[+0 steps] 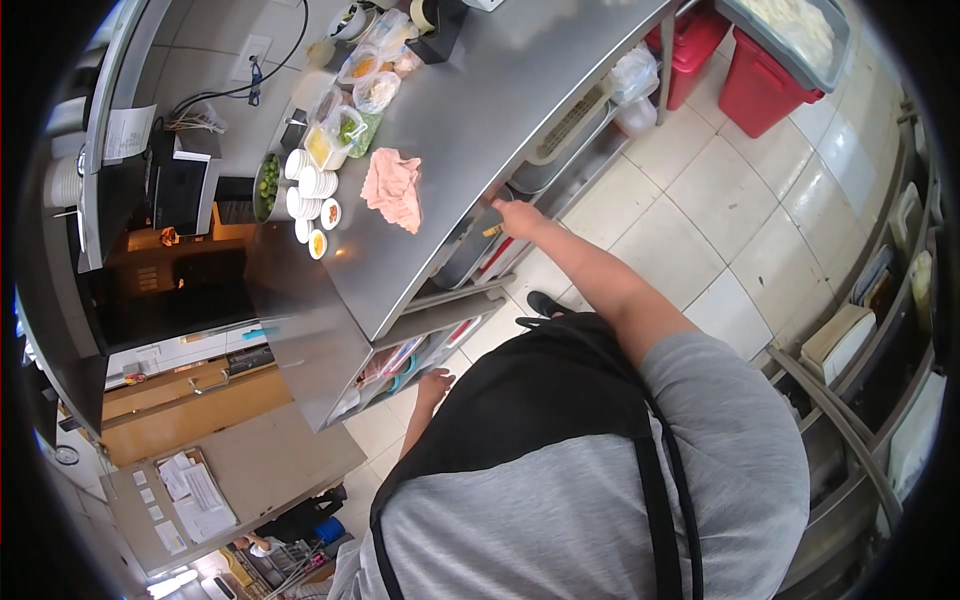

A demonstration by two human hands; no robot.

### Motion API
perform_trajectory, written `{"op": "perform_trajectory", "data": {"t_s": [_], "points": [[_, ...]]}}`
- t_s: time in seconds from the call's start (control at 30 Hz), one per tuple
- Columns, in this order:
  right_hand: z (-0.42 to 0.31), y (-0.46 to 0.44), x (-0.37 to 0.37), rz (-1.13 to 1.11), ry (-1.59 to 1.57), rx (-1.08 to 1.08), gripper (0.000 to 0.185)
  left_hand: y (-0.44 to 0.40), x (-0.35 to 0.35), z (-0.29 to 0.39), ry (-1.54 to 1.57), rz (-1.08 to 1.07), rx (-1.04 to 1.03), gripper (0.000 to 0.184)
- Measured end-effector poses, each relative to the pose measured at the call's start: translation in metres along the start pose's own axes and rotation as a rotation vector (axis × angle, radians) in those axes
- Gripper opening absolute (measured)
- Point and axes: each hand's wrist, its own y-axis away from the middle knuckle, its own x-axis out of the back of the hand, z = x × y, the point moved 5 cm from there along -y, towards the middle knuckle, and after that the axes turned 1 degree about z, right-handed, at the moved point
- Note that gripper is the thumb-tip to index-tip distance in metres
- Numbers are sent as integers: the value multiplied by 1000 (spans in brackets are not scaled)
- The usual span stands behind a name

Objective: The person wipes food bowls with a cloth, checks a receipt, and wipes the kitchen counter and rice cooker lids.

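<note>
Now I'm watching the right hand (517, 217) at the counter (465, 120) edge, near the tray (545, 178) presumably stowed underneath for easy reach, while the left hand (434, 385) hangs low, neither hand's finger spread readable from here.

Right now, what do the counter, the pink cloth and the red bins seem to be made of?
Counter: probably stainless steel, satin finish; it is grey with soft, blurred reflections.
Pink cloth: fabric, perhaps cotton, matte; it lies in soft, crumpled folds.
Red bins: likely smooth plastic, judging by the even, solid colour.
</note>
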Motion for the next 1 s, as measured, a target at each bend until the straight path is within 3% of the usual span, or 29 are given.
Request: {"op": "perform_trajectory", "data": {"t_s": [0.03,0.1,0.13,0.2,0.27,0.33,0.57,0.63,0.67,0.77,0.83,0.9,0.93,0.97,1.0], "points": [[0,-2,-2,1,1,1,56,-1,-2,-15,1,1,-1,37],[20,-4,-6,123,-89,-192,62,9,-1,-4,-239,20,-126,35],[24,-3,-4,123,-86,-190,62,23,4,16,-122,-15,25,31],[36,8,6,183,-102,-282,65,18,-2,-7,-168,55,-71,30],[49,11,-2,178,-163,-238,66,18,0,-17,-215,127,-167,29],[51,11,-8,174,-222,-191,67,16,-2,-29,-209,-12,5,28],[30,-7,-21,126,-198,-170,59,21,4,-11,-187,-33,-11,27],[19,-11,-20,94,-226,-159,54,17,-1,-12,-319,-4,-381,29],[18,-9,-17,70,-232,-162,53,19,2,-5,-196,-46,-150,33],[17,-4,-11,89,-287,-172,49,14,3,-15,-157,-52,-2,35],[31,-2,-8,139,-338,-196,46,11,1,-21,-155,-20,20,37],[53,-2,-14,307,-339,-33,40,9,-1,-22,-165,-22,54,38],[73,-5,-27,261,-530,-42,24,8,-3,-24,-159,-23,55,38],[73,0,-24,258,-526,-41,24,6,-5,-27,-190,-20,29,38],[79,10,-23,259,-775,-194,22,5,-8,-29,-221,-16,2,39]]}}
